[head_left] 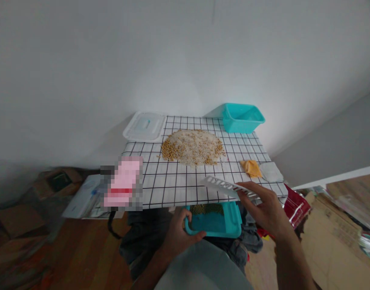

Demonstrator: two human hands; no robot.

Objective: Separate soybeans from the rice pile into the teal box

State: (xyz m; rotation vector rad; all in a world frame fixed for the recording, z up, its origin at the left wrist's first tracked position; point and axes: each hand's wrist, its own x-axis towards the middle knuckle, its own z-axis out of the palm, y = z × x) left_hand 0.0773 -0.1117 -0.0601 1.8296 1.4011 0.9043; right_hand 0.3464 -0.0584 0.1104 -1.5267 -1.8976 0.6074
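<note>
My left hand [179, 233] grips the near left corner of a teal tray [217, 223] held over my lap; a band of yellow beans lies along the tray's far side. My right hand [262, 207] holds a white slotted strainer insert [223, 186] tilted above the tray at the table's near edge. On the small table with a black-grid white cloth [173, 181] lies a pile of white rice mixed with yellow beans [192, 147].
A second teal tub [242, 117] stands at the table's far right corner, a clear lid [145, 126] at the far left. An orange cloth [251, 168] and white cloth [271, 172] lie at the right edge. A pink blurred item [123, 183] sits left. Clutter and cardboard [330, 237] lie on the floor at right.
</note>
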